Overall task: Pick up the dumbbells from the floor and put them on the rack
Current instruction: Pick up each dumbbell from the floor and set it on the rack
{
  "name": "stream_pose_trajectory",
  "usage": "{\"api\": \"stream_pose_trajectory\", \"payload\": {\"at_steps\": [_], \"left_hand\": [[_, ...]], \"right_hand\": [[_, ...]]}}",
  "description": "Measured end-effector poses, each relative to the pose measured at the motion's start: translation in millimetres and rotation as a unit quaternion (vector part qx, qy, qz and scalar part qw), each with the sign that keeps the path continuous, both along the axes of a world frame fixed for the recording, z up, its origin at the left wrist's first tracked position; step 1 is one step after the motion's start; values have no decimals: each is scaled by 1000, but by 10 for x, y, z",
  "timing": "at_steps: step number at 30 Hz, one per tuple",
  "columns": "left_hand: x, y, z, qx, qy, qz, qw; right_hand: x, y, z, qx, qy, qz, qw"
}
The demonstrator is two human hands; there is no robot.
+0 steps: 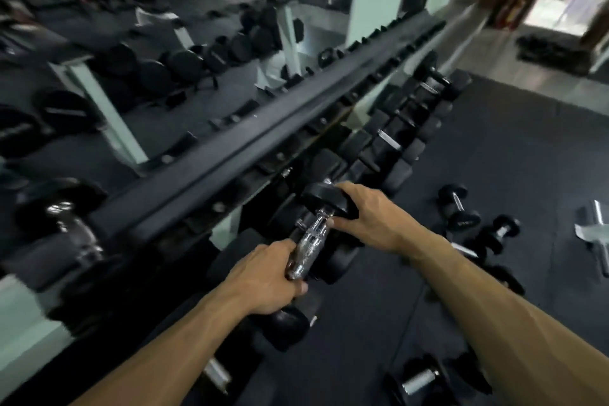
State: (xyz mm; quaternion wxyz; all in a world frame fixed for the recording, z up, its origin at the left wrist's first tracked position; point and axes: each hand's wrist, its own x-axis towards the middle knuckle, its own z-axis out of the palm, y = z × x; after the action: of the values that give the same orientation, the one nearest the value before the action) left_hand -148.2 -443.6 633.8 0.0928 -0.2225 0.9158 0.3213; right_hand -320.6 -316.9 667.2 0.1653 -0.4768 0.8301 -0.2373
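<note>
A black dumbbell with a chrome knurled handle (pixel 309 242) is held in the air in front of the rack's lower shelf. My left hand (pixel 267 277) grips the near part of its handle. My right hand (pixel 369 217) clasps its far round head (pixel 324 198). The near head (pixel 286 326) hangs below my left hand. The long black rack (pixel 230 155) runs diagonally from lower left to upper right. Several dumbbells lie on the floor to the right: a small pair (pixel 458 204), another (pixel 501 231) and a bigger one (pixel 418 379).
The rack's lower tier holds several hex dumbbells (pixel 395 142). A round dumbbell (pixel 62 217) sits on the top tier at left. A mirror behind the rack reflects the gym. A chrome bar (pixel 596 234) lies on the black mat at far right. A doorway opens at top right.
</note>
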Motion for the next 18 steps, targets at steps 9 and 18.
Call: {"api": "stream_pose_trajectory", "payload": {"at_steps": [9, 18], "left_hand": [[310, -1042, 309, 9, 23, 150, 988], [23, -1480, 95, 90, 69, 343, 932]], "right_hand": [[40, -1587, 381, -14, 37, 143, 989], [-253, -2874, 345, 27, 59, 329, 942]]}}
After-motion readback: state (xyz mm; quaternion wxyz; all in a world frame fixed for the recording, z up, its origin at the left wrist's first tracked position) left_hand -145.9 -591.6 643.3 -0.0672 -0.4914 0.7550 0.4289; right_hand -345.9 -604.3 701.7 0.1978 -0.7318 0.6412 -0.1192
